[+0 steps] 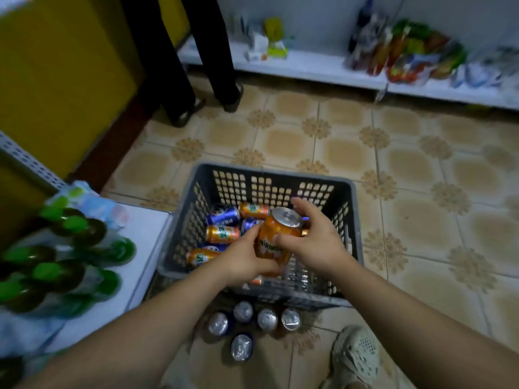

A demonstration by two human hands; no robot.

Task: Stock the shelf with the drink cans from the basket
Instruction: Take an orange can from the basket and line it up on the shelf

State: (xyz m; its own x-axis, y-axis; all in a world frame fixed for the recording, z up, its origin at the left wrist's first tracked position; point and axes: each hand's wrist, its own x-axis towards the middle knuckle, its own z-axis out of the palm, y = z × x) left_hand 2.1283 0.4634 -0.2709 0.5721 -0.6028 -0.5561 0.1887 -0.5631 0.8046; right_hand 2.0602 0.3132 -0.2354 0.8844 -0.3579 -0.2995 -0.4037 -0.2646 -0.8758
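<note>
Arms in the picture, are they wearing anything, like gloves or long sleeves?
No. The left grip and the right grip are bare hands with no gloves, and no ring shows. The left arm and the right arm are bare right to the picture's edge: no sleeve, watch or bracelet in view.

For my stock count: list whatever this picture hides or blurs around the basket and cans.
Head view:
- Basket cans: some are covered by the left hand, the right hand and the orange can they hold, so no full count.
- Floor cans: only tops show, labels hidden.
- Far-shelf packets: blurred.
- Green-capped bottles: blurred, cut by the left edge.
</note>
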